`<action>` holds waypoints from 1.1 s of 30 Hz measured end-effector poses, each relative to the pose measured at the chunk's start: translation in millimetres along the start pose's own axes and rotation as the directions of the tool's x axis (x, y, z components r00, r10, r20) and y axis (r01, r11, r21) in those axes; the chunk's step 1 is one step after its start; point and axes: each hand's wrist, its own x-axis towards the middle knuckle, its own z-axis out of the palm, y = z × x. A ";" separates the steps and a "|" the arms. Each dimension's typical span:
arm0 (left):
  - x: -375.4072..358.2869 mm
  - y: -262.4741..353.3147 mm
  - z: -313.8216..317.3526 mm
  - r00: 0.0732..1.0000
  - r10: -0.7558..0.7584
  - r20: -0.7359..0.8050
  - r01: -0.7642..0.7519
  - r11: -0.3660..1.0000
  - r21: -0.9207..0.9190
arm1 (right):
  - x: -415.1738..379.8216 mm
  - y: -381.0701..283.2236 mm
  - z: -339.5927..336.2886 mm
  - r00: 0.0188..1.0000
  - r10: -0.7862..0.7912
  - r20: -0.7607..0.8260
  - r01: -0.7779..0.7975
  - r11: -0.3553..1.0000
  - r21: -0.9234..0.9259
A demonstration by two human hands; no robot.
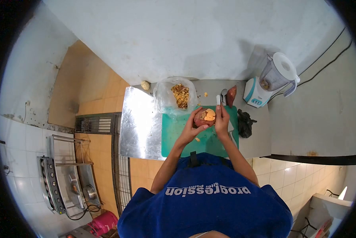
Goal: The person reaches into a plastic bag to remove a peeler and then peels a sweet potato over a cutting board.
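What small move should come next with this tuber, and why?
I'd probably turn the tuber slightly in the left hand, bringing more skin toward the white-ended tool in the right hand: bare orange flesh shows in one patch, while much of the rest looks reddish-brown.

Currently numbering two: hands [192,125] [222,119]; red-skinned tubers [205,117] [231,96], one partly peeled and one unpeeled. Numbering one each: metal table [140,135], green cutting board [209,143], clear plastic bag [164,95], black plastic bag [246,123], blender [271,81], pale round lump [145,85], pink gas cylinder [105,223]. Numbering at least one each: white tool [218,100], spoon [224,92]. Exceeding reliable count: chopped pieces [181,96].
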 end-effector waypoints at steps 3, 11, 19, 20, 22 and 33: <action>11.9 -20.5 -4.1 0.987 0.048 -0.156 -0.063 0.993 -0.099 | -20.6 -15.9 3.6 0.998 -0.048 0.032 0.051 0.995 -0.081; 12.3 -12.1 -13.8 0.900 -0.365 -0.237 0.175 0.802 -0.571 | -31.3 -50.7 6.6 0.914 0.055 0.402 0.059 0.963 -0.265; 5.7 -19.7 -29.2 0.900 -0.303 -0.314 0.083 0.824 -0.560 | -37.7 -51.8 2.0 0.868 0.065 0.492 0.188 0.874 -0.447; 5.2 -20.1 -29.7 0.893 -0.335 -0.299 0.084 0.779 -0.621 | -38.2 -52.3 3.0 0.867 0.033 0.498 0.208 0.883 -0.421; 6.2 -19.9 -28.2 0.886 -0.307 -0.347 0.065 0.824 -0.563 | -37.2 -52.1 6.2 0.867 -0.003 0.498 0.230 0.889 -0.395; 6.2 -25.6 -27.3 0.830 -0.206 -0.519 -0.054 0.895 -0.442 | -46.1 -73.6 11.8 0.850 0.130 0.510 0.190 0.827 -0.529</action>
